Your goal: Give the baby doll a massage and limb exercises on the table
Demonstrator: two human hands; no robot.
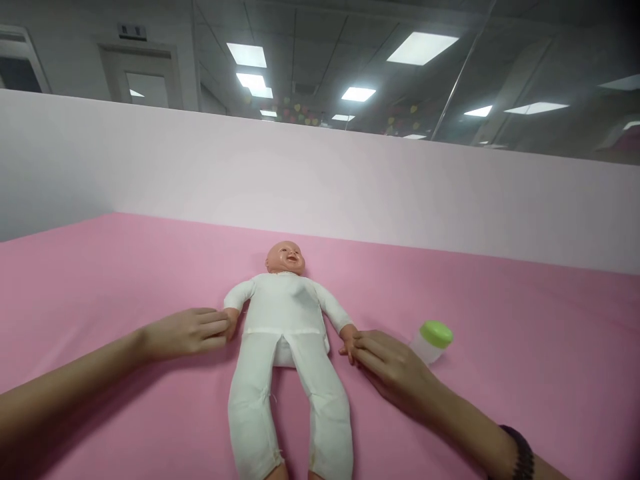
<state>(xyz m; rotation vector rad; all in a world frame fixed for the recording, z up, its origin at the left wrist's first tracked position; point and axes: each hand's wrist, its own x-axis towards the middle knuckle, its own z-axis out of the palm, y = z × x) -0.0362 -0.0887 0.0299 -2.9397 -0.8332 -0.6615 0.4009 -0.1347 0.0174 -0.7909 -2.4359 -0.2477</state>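
Note:
A baby doll [285, 303] with a white cloth body lies on its back, head away from me, on a pink sheet [165, 273]. My left hand [193, 331] is closed around the doll's hand on the left side. On the other side, my right hand [387, 363] pinches the doll's other hand between thumb and fingers. The doll's arms angle down and out from its body. Its feet are cut off by the lower edge of the view.
A clear container with a green lid [437, 335] stands just beyond my right hand, partly hidden by it. A low white wall [320, 180] runs along the far side of the pink surface. Glass rises above it, with ceiling lights and a door behind.

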